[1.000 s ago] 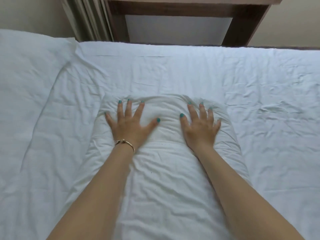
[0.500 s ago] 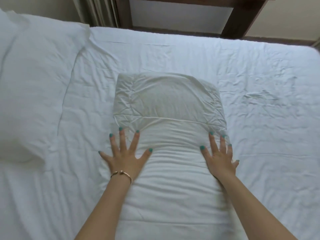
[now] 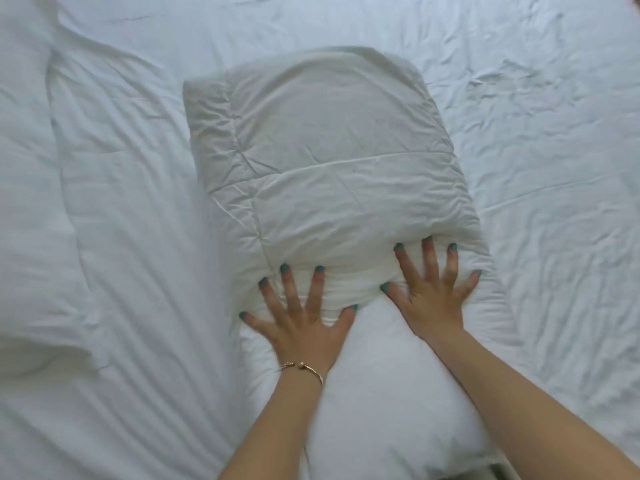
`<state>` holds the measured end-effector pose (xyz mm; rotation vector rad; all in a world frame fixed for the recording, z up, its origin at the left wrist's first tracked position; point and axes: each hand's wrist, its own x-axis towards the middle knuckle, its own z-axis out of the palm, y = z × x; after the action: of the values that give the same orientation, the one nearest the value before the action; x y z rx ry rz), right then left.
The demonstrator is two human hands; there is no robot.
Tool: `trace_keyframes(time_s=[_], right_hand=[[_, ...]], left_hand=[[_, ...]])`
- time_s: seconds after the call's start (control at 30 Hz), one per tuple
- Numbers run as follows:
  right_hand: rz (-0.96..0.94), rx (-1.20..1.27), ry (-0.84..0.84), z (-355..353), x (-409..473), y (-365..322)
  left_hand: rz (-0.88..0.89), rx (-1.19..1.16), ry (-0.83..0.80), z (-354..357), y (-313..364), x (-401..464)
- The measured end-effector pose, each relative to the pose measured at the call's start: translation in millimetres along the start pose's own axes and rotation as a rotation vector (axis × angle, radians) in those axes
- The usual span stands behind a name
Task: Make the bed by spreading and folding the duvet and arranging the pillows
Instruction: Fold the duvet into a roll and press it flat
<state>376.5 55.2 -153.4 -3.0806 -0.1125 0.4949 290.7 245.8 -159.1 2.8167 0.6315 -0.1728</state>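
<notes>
White, creased bedding covered the whole bed [image 3: 540, 140]. I noted the pillow [image 3: 325, 161] lying lengthwise under both hands, its far end beyond the fingertips. My left hand [image 3: 301, 323] and right hand [image 3: 433, 292] lay flat on it, fingers spread and straight, gripping nothing, the case bunched between the thumbs. A second pillow [image 3: 31, 202] lay well off to the left of the left hand. My assessment: smoothing calls for even pressure, stroked outward from the centre, so creases are not pushed into ridges.
</notes>
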Motion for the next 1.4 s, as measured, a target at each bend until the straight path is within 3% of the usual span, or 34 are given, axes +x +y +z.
trace_keyframes(time_s=[0.2,0.43,0.53,0.6,0.63,0.67,0.73,0.8,1.0,1.23,1.4], right_hand=[[-0.02,-0.006,0.074,21,10,4],[-0.063,0.062,0.078,10,7,5],[-0.033,0.38,0.227,-11,5,8],[0.102,0.712,0.397,-31,3,25],[0.168,0.744,0.435,-41,7,38],[0.221,0.711,0.371,-50,15,53],[0.257,0.66,0.03,-65,30,75],[0.171,0.635,-0.162,-68,45,88],[0.024,0.623,-0.194,-51,67,96],[-0.042,0.869,-0.171,-37,68,99],[-0.047,0.949,-0.086,-17,71,98]], left_hand=[[0.0,0.0,0.085,32,5,5],[-0.018,0.017,-0.028,27,6,6],[-0.008,-0.039,0.042,12,2,2],[-0.094,-0.175,0.209,-4,-8,-8],[-0.199,-0.238,0.312,-15,-12,-11],[-0.33,-0.298,0.353,-25,-13,-10],[-0.537,-0.401,0.184,-42,-9,-2],[-0.563,-0.492,0.014,-47,-10,13],[-0.496,-0.651,-0.19,-48,-38,34],[-0.587,-0.603,-0.154,-48,-21,30],[-0.577,-0.556,-0.017,-39,-12,33]])
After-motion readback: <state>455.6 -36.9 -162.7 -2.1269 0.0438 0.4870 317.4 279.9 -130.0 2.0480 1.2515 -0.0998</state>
